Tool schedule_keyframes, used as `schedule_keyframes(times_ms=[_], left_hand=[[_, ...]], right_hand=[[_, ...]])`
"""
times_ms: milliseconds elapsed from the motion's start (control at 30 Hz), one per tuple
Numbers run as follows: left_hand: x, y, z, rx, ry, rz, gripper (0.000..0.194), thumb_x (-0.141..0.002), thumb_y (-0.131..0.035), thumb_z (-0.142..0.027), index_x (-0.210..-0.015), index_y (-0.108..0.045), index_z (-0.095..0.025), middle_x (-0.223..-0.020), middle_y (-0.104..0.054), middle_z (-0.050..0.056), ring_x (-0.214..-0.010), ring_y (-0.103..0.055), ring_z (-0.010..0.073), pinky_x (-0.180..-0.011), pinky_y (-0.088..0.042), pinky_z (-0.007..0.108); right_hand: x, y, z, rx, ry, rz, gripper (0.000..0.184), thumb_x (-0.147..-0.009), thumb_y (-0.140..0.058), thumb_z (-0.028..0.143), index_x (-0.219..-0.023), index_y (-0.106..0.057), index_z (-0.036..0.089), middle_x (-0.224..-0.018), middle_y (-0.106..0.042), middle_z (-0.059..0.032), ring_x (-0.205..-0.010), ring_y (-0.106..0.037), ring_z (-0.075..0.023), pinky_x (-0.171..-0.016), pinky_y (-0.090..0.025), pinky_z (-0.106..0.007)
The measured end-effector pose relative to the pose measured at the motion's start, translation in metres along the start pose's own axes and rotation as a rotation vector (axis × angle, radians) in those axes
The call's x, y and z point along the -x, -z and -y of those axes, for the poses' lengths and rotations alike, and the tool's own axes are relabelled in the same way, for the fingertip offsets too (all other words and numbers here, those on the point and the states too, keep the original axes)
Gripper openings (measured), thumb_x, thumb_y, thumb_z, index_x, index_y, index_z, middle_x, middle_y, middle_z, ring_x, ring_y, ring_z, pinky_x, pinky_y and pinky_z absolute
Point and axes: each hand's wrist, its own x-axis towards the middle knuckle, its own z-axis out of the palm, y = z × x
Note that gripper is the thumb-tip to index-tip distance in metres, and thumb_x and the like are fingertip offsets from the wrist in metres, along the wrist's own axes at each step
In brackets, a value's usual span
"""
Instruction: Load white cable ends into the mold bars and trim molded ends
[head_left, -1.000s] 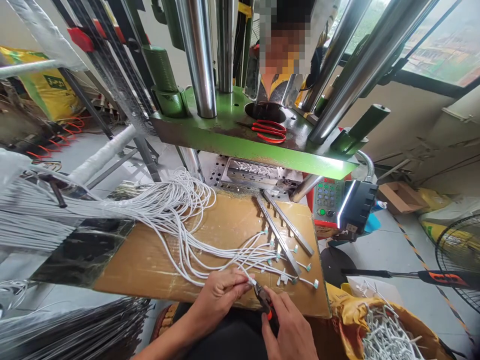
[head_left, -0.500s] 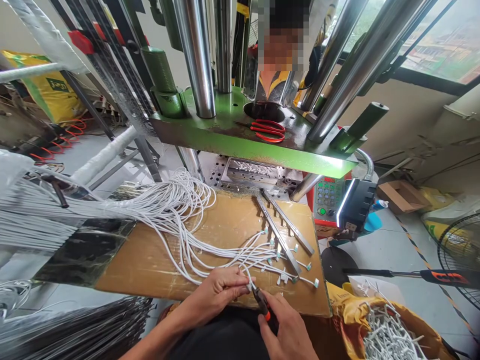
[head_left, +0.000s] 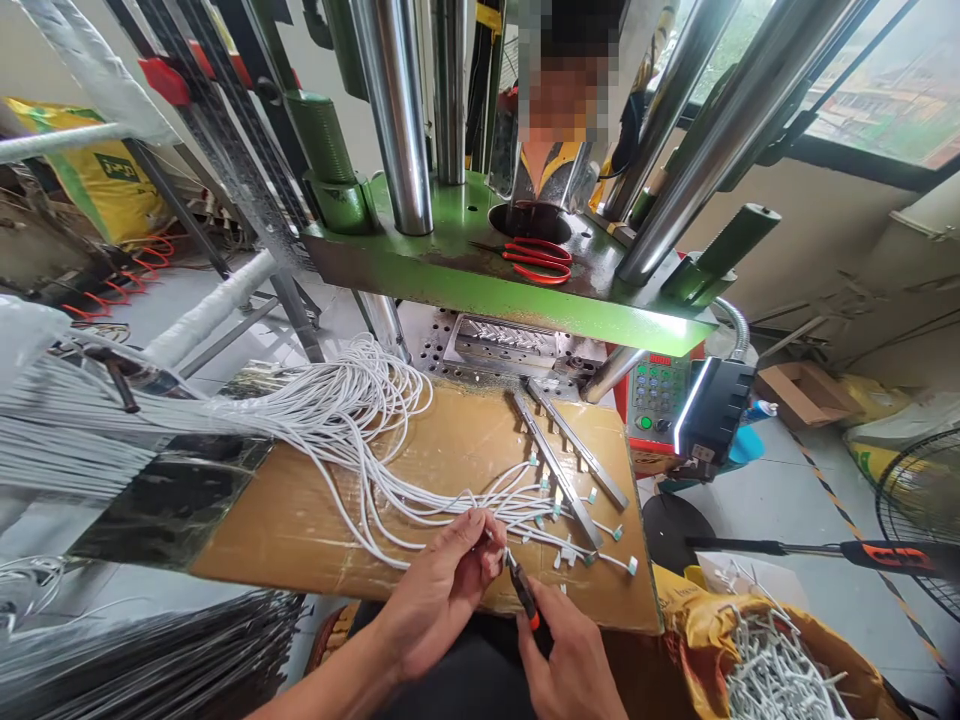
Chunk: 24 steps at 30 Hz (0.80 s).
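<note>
My left hand (head_left: 446, 580) is closed in a pinch over the near edge of the cardboard, on the end of a white cable, mostly hidden by the fingers. In my right hand (head_left: 566, 640) is a pair of small cutters (head_left: 523, 590) with black and orange handles, their tip close to my left fingertips. Beyond both hands, several white cables (head_left: 442, 500) run across the cardboard (head_left: 255, 540), with small green-and-white connectors (head_left: 633, 566) at their ends. Two metal bars (head_left: 559, 470) lie over or beside these ends.
A green press (head_left: 450, 270) with steel columns stands ahead, with red-handled scissors (head_left: 540, 262) on it. Another person is behind it. A control box (head_left: 651, 395) sits at right, above a bag of white scraps (head_left: 780, 660). Cable bundles (head_left: 82, 430) hang at left.
My left hand has lifted slightly and turned, showing more of its palm, with the fingers curled at the cable end. The cutters stay in my right hand, shifted only a little.
</note>
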Motion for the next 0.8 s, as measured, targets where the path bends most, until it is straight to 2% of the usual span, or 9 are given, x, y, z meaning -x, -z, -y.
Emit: schedule_keyframes(times_ms=[67, 133, 200, 300, 433, 533, 633, 700, 800], left_hand=[[-0.001, -0.002, 0.004, 0.133, -0.005, 0.032, 0.019, -0.087, -0.067, -0.027, -0.075, -0.064, -0.014, -0.073, -0.047, -0.001, -0.064, -0.042, 0.0079, -0.066, -0.043, 0.018], [-0.002, 0.0, 0.008, 0.202, 0.022, 0.06, 0.019, -0.09, -0.064, -0.025, -0.074, -0.061, -0.014, -0.071, -0.044, -0.001, -0.063, -0.039, 0.0084, -0.063, -0.042, 0.019], [-0.003, 0.002, 0.01, 0.204, 0.034, 0.061, 0.02, -0.092, -0.06, -0.024, -0.075, -0.061, -0.013, -0.071, -0.043, -0.001, -0.063, -0.039, 0.0088, -0.063, -0.041, 0.02], [-0.002, 0.006, 0.01, 0.147, 0.032, 0.046, 0.021, -0.093, -0.058, -0.025, -0.076, -0.06, -0.013, -0.073, -0.045, 0.0, -0.063, -0.038, 0.0091, -0.065, -0.04, 0.021], [-0.001, 0.01, 0.01, 0.071, 0.032, 0.086, 0.024, -0.095, -0.055, -0.03, -0.076, -0.058, -0.014, -0.072, -0.048, 0.0, -0.062, -0.038, 0.0099, -0.065, -0.039, 0.022], [-0.002, 0.01, 0.012, 0.009, 0.018, 0.162, 0.027, -0.094, -0.055, -0.034, -0.075, -0.057, -0.015, -0.07, -0.05, 0.001, -0.062, -0.039, 0.0115, -0.065, -0.037, 0.024], [0.002, 0.008, 0.016, -0.054, -0.033, 0.287, 0.032, -0.091, -0.058, -0.039, -0.069, -0.055, -0.017, -0.065, -0.049, 0.001, -0.063, -0.041, 0.0135, -0.067, -0.037, 0.027], [0.009, 0.009, 0.018, -0.131, -0.085, 0.36, 0.037, -0.09, -0.06, -0.042, -0.064, -0.054, -0.016, -0.061, -0.046, 0.001, -0.064, -0.042, 0.0144, -0.069, -0.037, 0.028], [0.023, 0.015, 0.012, -0.226, -0.136, 0.404, 0.042, -0.09, -0.058, -0.044, -0.059, -0.054, -0.017, -0.052, -0.044, 0.001, -0.064, -0.043, 0.0158, -0.068, -0.038, 0.028]], right_hand=[[-0.001, -0.001, 0.0, -0.262, -0.126, 0.156, 0.041, -0.084, -0.053, 0.042, -0.11, -0.069, 0.015, -0.075, -0.065, -0.0057, -0.067, -0.061, -0.0191, -0.067, -0.05, -0.03], [-0.001, -0.001, 0.0, -0.557, -0.268, 0.321, 0.052, -0.076, -0.058, 0.052, -0.108, -0.067, 0.012, -0.052, -0.048, 0.0038, -0.045, -0.046, -0.0127, -0.05, -0.044, -0.027], [-0.001, 0.0, 0.0, -0.614, -0.33, 0.341, 0.057, -0.073, -0.06, 0.054, -0.11, -0.065, 0.011, -0.049, -0.042, 0.0068, -0.042, -0.041, -0.0108, -0.047, -0.042, -0.026], [0.001, 0.005, -0.001, -0.223, -0.169, 0.196, 0.039, -0.081, -0.055, 0.037, -0.112, -0.066, 0.015, -0.076, -0.062, -0.0038, -0.068, -0.06, -0.0174, -0.069, -0.05, -0.03], [0.008, 0.005, -0.007, 0.192, 0.079, -0.052, 0.041, -0.083, -0.049, 0.023, -0.122, -0.062, 0.019, -0.1, -0.066, -0.009, -0.091, -0.064, -0.023, -0.083, -0.051, -0.034], [0.013, -0.012, -0.011, 0.244, 0.138, -0.207, 0.037, -0.084, -0.048, 0.023, -0.118, -0.064, 0.021, -0.094, -0.068, -0.0075, -0.085, -0.066, -0.022, -0.078, -0.053, -0.031], [0.015, -0.026, -0.01, 0.1, 0.138, -0.272, 0.03, -0.089, -0.048, 0.031, -0.109, -0.068, 0.023, -0.086, -0.07, -0.0059, -0.075, -0.067, -0.019, -0.07, -0.052, -0.027], [0.018, -0.013, -0.015, 0.008, 0.068, -0.369, 0.031, -0.087, -0.052, 0.04, -0.104, -0.071, 0.022, -0.083, -0.071, -0.0063, -0.071, -0.067, -0.0197, -0.068, -0.053, -0.027], [0.043, 0.058, -0.039, -0.079, -0.217, -0.645, 0.036, -0.082, -0.058, 0.051, -0.089, -0.075, 0.02, -0.063, -0.068, -0.0048, -0.05, -0.059, -0.0191, -0.047, -0.046, -0.028]])
